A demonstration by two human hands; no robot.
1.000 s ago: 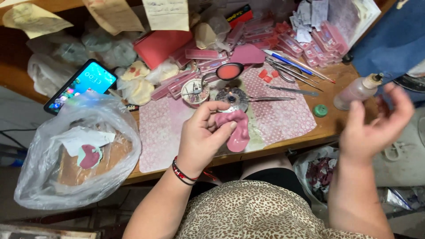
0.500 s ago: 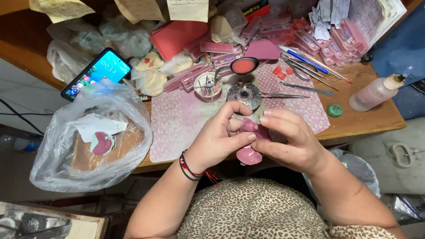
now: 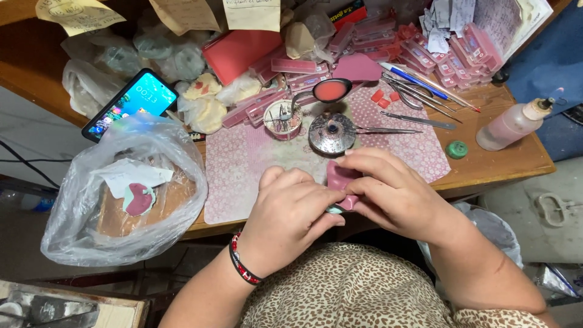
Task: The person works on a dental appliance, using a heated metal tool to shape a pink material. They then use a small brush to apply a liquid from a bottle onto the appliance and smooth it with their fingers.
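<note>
Two hands meet at the front edge of the bench (image 3: 504, 164), both closed on one pink wax piece (image 3: 340, 177). Left hand (image 3: 290, 214): fingers curled, thumb and fingertips pinching the lower end of the piece; red and black bracelet (image 3: 243, 268) at the wrist. Right hand (image 3: 395, 191): fingers wrapped over the piece from the right, covering its far side. Piece held just above the near border of the pink patterned mat (image 3: 243, 164), over the lap.

Just behind the hands, on the mat: round metal dish (image 3: 331, 133), with tweezers (image 3: 388, 130) lying to its right. Small tin of tools (image 3: 283, 118) to the left of the dish, spoon of pink wax (image 3: 331, 90) behind it. Green cap (image 3: 456, 149) and squeeze bottle (image 3: 513, 124) at right on bare wood. Clear plastic bag (image 3: 130, 188) at left, well apart from the hands; phone (image 3: 129, 103) with lit screen behind it
</note>
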